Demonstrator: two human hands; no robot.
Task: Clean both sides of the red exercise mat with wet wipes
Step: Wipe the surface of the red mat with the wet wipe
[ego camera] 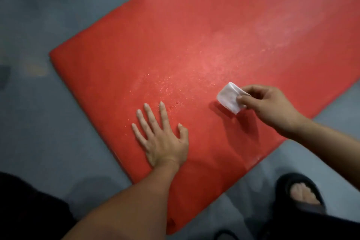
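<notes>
- Near the mat's near-left corner: the left hand (pixel 161 138) lies flat, palm down, fingers spread wide, gripping nothing and pinning the red exercise mat (pixel 194 48) in place.
- Toward the mat's near long edge: the right hand (pixel 270 105) pinches a folded white wet wipe (pixel 229 97) between thumb and fingertips, other fingers curled; the wipe seems lifted just clear of the mat, though contact cannot be excluded.
- Between the hands and beyond: droplets and a pale sheen mark wet areas.
- Mat: lies flat on the grey floor (pixel 58 6), long axis running from the lower left to the upper right, its far end out of view.
- Handling (judged): light, soft, flexible foam, probably slippery where wet; best taken by a short edge or corner for turning over.
- Lower right: a foot in a dark sandal (pixel 300 195) rests on the floor beside the mat.
</notes>
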